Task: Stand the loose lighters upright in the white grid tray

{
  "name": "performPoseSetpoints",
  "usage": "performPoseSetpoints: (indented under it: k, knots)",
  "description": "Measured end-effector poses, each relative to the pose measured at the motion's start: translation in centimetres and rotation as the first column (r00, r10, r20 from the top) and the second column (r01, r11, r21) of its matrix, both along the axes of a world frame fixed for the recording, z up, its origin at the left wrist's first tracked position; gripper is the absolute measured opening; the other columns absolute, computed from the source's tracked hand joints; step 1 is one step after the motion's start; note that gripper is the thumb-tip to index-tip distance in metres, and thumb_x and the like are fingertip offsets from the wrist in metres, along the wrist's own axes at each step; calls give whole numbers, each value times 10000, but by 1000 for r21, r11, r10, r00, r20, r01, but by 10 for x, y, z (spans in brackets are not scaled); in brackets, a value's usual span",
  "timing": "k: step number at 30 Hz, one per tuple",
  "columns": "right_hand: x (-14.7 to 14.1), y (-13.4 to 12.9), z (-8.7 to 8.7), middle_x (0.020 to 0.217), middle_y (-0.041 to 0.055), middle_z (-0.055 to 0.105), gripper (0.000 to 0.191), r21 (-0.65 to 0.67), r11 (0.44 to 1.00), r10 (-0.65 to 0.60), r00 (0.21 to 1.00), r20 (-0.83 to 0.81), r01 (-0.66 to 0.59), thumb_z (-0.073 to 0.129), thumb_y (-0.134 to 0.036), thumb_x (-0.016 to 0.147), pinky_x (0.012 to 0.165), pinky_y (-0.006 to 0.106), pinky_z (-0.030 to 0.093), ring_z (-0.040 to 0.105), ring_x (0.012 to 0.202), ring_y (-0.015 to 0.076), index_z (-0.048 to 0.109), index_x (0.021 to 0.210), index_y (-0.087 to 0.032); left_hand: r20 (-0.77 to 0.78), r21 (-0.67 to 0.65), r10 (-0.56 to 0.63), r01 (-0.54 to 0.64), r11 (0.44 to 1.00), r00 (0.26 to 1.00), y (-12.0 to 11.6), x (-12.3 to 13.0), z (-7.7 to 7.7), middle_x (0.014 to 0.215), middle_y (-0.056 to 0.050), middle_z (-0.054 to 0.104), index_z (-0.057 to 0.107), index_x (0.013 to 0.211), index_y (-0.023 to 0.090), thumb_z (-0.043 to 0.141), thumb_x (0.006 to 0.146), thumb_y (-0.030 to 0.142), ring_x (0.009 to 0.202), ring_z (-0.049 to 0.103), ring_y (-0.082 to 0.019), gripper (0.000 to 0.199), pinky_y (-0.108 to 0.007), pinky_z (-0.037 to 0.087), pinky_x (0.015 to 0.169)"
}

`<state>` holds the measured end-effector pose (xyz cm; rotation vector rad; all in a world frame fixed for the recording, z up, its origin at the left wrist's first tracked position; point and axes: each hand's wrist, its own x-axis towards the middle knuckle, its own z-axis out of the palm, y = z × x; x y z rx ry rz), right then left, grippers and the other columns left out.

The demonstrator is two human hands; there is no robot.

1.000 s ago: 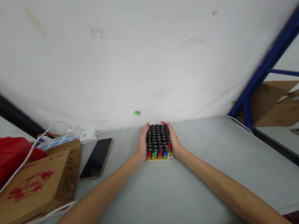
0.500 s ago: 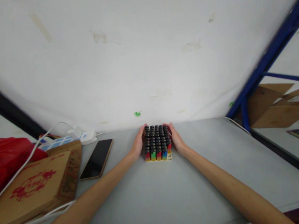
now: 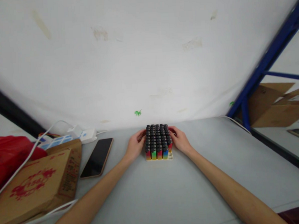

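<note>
Several disposable lighters (image 3: 158, 138) with black tops and bright red, green, blue and yellow bodies stand upright in rows in a pale tray (image 3: 170, 156). The tray's front right corner has an unfilled slot. My left hand (image 3: 135, 145) is at the left side of the block, its fingers bent against the lighters. My right hand (image 3: 180, 139) is at the right side in the same way, fingers curled in toward the rows. Both hands grip the tray of lighters between them; some fingertips are hidden beside and behind it. The tray rests on the grey table.
A smartphone (image 3: 96, 158) lies left of my left forearm. Beyond it are a cardboard box (image 3: 38, 184), a red plastic bag (image 3: 11, 159), a power strip (image 3: 88, 136) and white cables. A white wall (image 3: 147, 65) rises behind the table (image 3: 153, 192). On the right stands a blue metal frame (image 3: 253, 83).
My hands have turned from lying fairly flat along the sides to curled fingers, with both wrists farther out. The tray of lighters stays in about the same place.
</note>
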<state>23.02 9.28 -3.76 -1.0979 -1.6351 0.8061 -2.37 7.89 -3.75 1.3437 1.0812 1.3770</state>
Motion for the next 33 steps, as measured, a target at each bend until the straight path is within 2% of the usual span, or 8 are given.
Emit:
performPoseSetpoints:
  k: [8,14,16,18,20,22,27,33]
  knots:
    - [1,4,5,1233,106,788,339,25,999,-35,999,34,34,526,-410,992,1080,440,535,725,1148,251,716,1189,-210,-56,40,2,0,999,998,1,-1,0,1295,-145,793,771,1187,175,823,759,435,1272,718,-355,503,-535,484,1196]
    - [-23,27,65,1118,79,808,431,-4,999,39,974,222,-39,404,-497,1092,983,375,552,742,1044,218,674,1270,-212,-71,50,27,-23,998,997,-3,1,5,1233,-117,812,785,1142,194,801,759,388,1213,734,-338,430,-513,516,1148]
    - [-43,34,85,1106,84,814,461,-36,990,141,897,419,-139,396,-524,1108,995,363,537,743,1065,225,690,1276,-210,-72,49,43,-40,998,996,-6,1,6,1184,-99,820,792,1112,206,803,767,385,1180,738,-325,389,-497,525,1131]
    - [-63,39,99,1199,120,803,483,-99,974,218,730,648,-203,492,-588,1068,1008,373,529,735,1126,264,732,1233,-203,-63,42,69,-66,997,996,-7,1,6,1158,-96,818,792,1083,204,789,797,429,1151,738,-318,364,-489,535,1108]
    - [-76,42,106,1304,145,772,515,-157,971,234,572,786,-182,536,-625,1030,996,398,536,718,1189,313,755,1237,-206,-39,26,88,-87,996,995,-9,0,6,1157,-113,809,781,1076,188,721,867,525,1130,740,-321,401,-489,562,1055]
    - [-81,45,107,1348,134,758,513,-181,974,226,506,832,-138,542,-623,1015,979,408,543,709,1217,335,761,1263,-231,-8,13,89,-89,996,996,-11,-1,6,1159,-139,798,767,1090,165,617,935,614,1131,738,-330,498,-481,588,991]
    - [-57,46,105,1329,99,772,478,-149,988,150,513,845,-43,512,-588,1017,953,410,545,716,1196,332,760,1291,-284,26,39,40,-41,998,999,-21,1,10,1149,-144,774,752,1141,161,580,949,722,1183,698,-334,618,-434,579,952]
    - [1,45,102,1339,113,767,460,-86,992,29,490,871,94,479,-535,1043,922,400,541,708,1200,342,762,1284,-263,-79,151,-159,170,974,984,-35,0,18,1228,-117,719,600,1372,226,688,901,740,1202,674,-301,703,-416,523,1038]
